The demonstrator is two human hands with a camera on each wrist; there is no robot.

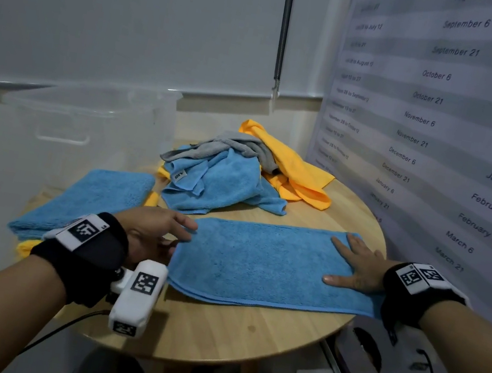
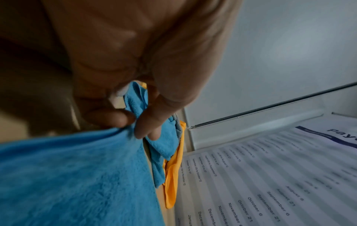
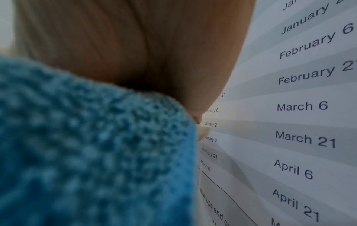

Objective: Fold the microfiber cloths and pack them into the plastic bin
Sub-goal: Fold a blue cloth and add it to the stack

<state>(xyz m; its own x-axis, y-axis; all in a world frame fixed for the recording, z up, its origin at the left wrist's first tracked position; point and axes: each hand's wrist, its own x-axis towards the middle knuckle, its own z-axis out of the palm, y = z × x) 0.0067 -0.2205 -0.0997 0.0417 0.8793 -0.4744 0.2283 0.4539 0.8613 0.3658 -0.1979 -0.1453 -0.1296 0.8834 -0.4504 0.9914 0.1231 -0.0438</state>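
Observation:
A blue microfiber cloth point(image 1: 264, 262), folded into a long strip, lies across the front of the round wooden table point(image 1: 228, 334). My left hand point(image 1: 163, 237) is at its left end. In the left wrist view, thumb and fingers point(image 2: 146, 122) pinch the edge of the blue cloth point(image 2: 73, 175). My right hand point(image 1: 355, 268) lies flat with straight fingers on the strip's right end, and the right wrist view shows the palm point(image 3: 135, 53) pressing the cloth point(image 3: 86, 145). The clear plastic bin point(image 1: 90, 93) stands at the back left.
A loose pile of blue, grey and orange cloths point(image 1: 241, 169) sits at the back of the table. A folded blue cloth point(image 1: 87, 201) rests on yellow ones at the left edge. A wall chart of dates point(image 1: 446, 123) stands close on the right.

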